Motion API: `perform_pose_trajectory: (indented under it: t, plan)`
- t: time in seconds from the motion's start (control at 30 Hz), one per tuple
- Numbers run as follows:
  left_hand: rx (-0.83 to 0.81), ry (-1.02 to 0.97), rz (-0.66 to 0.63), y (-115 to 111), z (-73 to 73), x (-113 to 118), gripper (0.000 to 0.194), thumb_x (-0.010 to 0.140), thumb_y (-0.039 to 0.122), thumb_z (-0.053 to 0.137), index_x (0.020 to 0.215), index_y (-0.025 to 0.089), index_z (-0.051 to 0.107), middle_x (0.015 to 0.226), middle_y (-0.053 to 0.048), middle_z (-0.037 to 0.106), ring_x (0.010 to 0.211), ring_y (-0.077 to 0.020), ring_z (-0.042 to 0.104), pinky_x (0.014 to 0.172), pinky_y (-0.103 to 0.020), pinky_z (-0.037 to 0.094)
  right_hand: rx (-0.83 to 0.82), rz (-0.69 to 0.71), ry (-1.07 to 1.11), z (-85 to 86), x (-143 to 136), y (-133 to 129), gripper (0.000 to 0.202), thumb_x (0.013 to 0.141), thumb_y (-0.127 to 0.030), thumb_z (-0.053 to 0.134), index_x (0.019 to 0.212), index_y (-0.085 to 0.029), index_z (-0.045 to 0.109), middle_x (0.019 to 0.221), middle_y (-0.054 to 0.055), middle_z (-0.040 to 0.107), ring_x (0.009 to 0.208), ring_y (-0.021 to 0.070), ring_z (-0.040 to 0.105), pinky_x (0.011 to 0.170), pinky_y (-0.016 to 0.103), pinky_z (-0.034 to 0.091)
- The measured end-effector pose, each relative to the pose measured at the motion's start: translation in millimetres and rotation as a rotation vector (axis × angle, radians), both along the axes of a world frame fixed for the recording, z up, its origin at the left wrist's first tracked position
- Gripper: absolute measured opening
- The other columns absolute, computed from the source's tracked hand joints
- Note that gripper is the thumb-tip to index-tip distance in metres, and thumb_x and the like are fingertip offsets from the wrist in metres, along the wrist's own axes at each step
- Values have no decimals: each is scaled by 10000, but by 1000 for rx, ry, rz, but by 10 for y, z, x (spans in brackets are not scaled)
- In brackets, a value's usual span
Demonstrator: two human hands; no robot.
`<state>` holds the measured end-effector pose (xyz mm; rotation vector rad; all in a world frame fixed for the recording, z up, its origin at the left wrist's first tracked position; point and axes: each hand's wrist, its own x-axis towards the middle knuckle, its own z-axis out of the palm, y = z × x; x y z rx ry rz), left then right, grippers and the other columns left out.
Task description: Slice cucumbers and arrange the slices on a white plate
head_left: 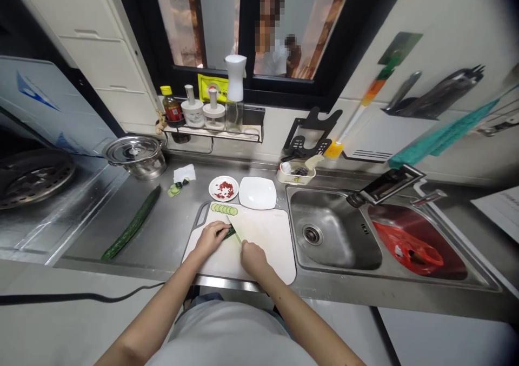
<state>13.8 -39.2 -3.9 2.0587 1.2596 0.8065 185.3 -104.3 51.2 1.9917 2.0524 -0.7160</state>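
On the white cutting board (275, 247), my left hand (212, 237) is closed over a short piece of cucumber (230, 231). My right hand (254, 258) grips a kitchen knife (234, 228), its handle hidden in the fist and its blade beside the cucumber piece. A row of thin cucumber slices (224, 209) lies along the board's far edge. Just behind the board are a small white plate (211, 188) with chopped red bits and a bare white square plate (258, 193). A whole cucumber (133, 225) rests on the counter to the left.
Cucumber scraps (175, 190) sit by a white paper (185, 172). A lidded steel pot (138, 158) stands at back left. Right of the board is a steel sink (336, 247), with a red plastic bag (409, 250) in its second basin. Seasoning jars (193, 113) occupy a wall rack.
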Motion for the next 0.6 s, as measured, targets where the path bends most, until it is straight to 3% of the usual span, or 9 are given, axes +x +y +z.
perform_pose_trajectory:
  t: [0.4, 0.6]
  plan:
    - [7, 3, -8, 9, -32, 3, 240, 896, 283, 511, 978, 216, 725, 999, -63, 711, 941, -185, 632, 863, -311, 474, 0, -9, 12, 87, -40, 99, 341, 860, -47, 353, 1093, -109, 594, 1032, 164, 685, 974, 225, 657, 765, 299, 478]
    - [8, -2, -12, 16, -44, -3, 237, 890, 281, 515, 980, 218, 725, 1000, -64, 710, 942, -187, 631, 865, -320, 479, -5, -11, 13, 110, 21, -6, 348, 858, -45, 353, 1094, -103, 603, 1007, 168, 688, 986, 228, 654, 778, 295, 471]
